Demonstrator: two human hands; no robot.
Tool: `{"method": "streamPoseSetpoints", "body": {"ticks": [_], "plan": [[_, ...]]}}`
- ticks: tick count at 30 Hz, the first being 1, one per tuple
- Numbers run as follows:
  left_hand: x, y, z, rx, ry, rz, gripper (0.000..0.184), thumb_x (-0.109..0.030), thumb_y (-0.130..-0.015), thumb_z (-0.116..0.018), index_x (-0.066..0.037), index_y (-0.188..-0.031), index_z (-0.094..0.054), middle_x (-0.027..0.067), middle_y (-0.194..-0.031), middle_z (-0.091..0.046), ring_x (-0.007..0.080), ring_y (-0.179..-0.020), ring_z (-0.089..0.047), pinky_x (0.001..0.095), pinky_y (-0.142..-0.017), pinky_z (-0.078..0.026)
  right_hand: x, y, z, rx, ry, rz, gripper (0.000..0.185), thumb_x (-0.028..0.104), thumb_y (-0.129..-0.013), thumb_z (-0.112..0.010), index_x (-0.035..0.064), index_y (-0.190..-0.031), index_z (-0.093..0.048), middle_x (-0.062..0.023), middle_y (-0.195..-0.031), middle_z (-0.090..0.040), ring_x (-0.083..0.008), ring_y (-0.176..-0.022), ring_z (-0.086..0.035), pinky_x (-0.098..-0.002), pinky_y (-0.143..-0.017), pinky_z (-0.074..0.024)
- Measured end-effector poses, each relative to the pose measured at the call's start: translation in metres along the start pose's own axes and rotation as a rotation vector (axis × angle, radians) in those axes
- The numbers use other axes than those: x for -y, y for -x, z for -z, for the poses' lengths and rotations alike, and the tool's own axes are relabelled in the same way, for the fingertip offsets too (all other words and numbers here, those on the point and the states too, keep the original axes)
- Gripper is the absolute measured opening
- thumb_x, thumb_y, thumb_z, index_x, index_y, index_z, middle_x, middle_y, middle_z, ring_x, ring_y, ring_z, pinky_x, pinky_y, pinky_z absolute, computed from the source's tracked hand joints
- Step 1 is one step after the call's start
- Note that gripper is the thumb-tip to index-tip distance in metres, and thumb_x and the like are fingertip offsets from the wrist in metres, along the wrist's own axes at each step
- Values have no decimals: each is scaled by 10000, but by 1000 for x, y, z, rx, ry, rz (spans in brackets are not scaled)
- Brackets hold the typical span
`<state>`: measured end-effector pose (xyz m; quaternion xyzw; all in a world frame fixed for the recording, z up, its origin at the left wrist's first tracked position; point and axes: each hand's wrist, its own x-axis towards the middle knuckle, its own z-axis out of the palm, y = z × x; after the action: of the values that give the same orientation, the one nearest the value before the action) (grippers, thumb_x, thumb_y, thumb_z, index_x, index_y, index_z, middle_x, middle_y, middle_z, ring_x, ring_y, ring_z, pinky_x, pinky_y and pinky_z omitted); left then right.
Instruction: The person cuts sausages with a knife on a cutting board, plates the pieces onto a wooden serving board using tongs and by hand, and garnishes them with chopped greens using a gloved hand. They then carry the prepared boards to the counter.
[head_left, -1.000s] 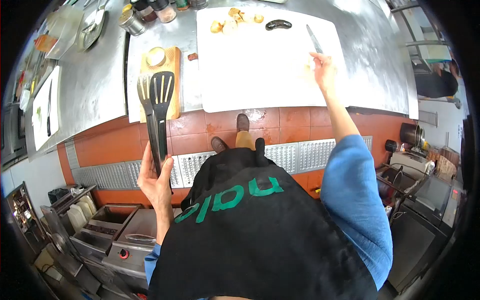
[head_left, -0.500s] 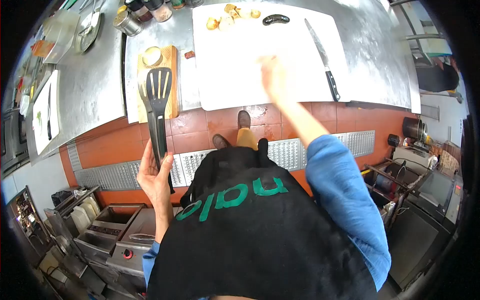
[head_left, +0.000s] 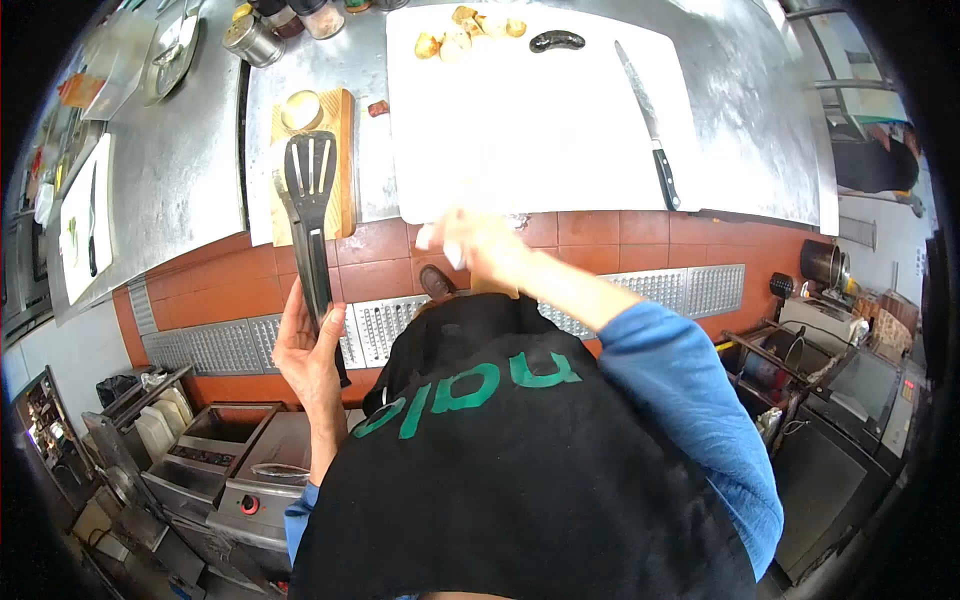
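My left hand (head_left: 314, 350) is closed round the handles of black slotted tongs (head_left: 312, 200), whose heads point up over a wooden board (head_left: 343, 170). My right hand (head_left: 480, 243), slightly blurred, pinches a small white cloth or paper (head_left: 440, 244) just off the front edge of the white cutting board (head_left: 530, 150). On that board lie browned potato pieces (head_left: 455, 45), a dark sausage (head_left: 557, 40) and a knife (head_left: 650, 120) with a black handle. A small round bowl (head_left: 301, 110) rests on the wooden board, with a reddish scrap (head_left: 378, 108) beside it.
Spice jars (head_left: 253, 40) stand at the back of the steel counter (head_left: 195, 150). A second white board (head_left: 85, 225) with a knife is at the far left, below a metal dish (head_left: 177, 60). Part of another person (head_left: 873, 160) shows at the right edge.
My right hand has left the knife, which lies on the board, and moved left and toward me. The white cloth or paper shows more clearly in it. My left hand keeps hold of the tongs.
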<state>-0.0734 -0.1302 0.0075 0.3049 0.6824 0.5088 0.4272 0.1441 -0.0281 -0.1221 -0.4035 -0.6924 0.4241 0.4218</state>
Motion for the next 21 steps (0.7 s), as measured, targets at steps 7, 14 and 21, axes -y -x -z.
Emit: {"method": "streamPoseSetpoints", "body": {"ticks": [7, 14, 21], "plan": [[0, -5, 2, -23, 72, -1, 544, 44, -787, -663, 70, -1286, -449, 121, -1114, -597, 116, -907, -584, 220, -732, -487, -45, -50, 42, 109, -482, -751, 289, 226, -951, -437, -14, -990, -593, -110, -940, -647, -232, -846, -623, -376, -763, -503], [-16, 3, -8, -148, 84, -59, 532, 47, -784, -661, 75, -1276, -460, 101, -1078, -604, 102, -868, -579, 217, -676, -483, 28, -116, 14, 139, 307, -77, 157, -9, -758, -562, 69, -806, -689, -103, -849, -672, -270, -802, -612, -346, -764, -490], [-26, 5, -27, -224, 110, -69, 534, 29, -781, -675, 77, -1271, -467, 103, -1050, -619, 116, -861, -588, 228, -706, -481, 21, -204, -3, -86, 463, 370, 274, 45, -740, -609, 103, -1002, -664, -112, -1144, -590, -303, -1025, -533, -384, -884, -460]]}}
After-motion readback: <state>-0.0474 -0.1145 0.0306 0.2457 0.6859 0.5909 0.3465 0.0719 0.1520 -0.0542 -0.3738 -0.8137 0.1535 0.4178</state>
